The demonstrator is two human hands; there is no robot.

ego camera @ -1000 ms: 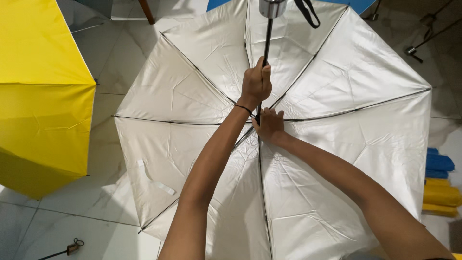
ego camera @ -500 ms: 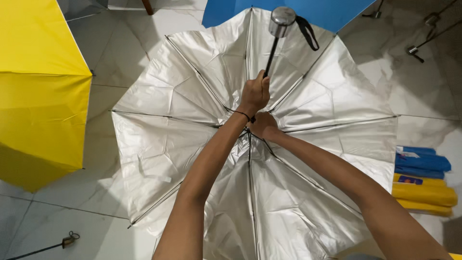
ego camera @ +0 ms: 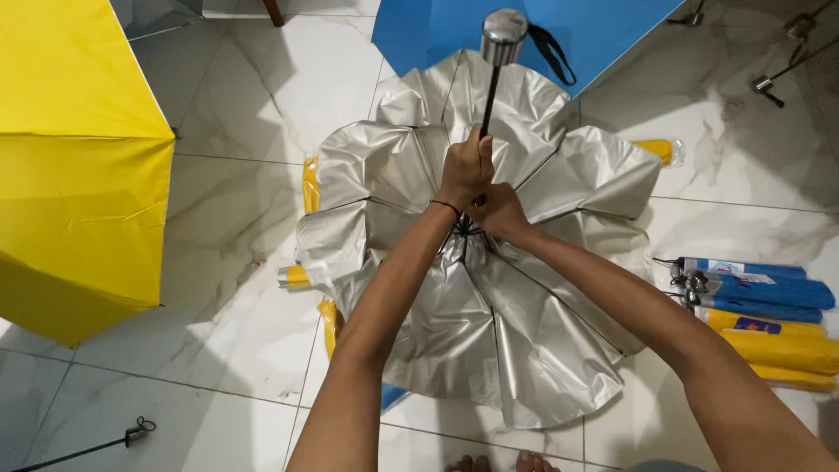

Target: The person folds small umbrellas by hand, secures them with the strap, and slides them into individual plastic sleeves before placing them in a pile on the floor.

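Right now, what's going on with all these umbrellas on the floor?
A person is working on a silver-lined umbrella, seen from its inside. The left hand grips the black shaft below the handle, while the right hand sits at the hub where the ribs meet. The canopy is half folded, its panels slack. A yellow umbrella stands open to one side, and folded umbrellas lie stacked on the other.

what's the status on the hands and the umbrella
Left hand gripping the shaft. Right hand at the hub, on the ribs. Silver umbrella half folded, canopy slack. Folded umbrellas right, yellow umbrella left, both apart from it.
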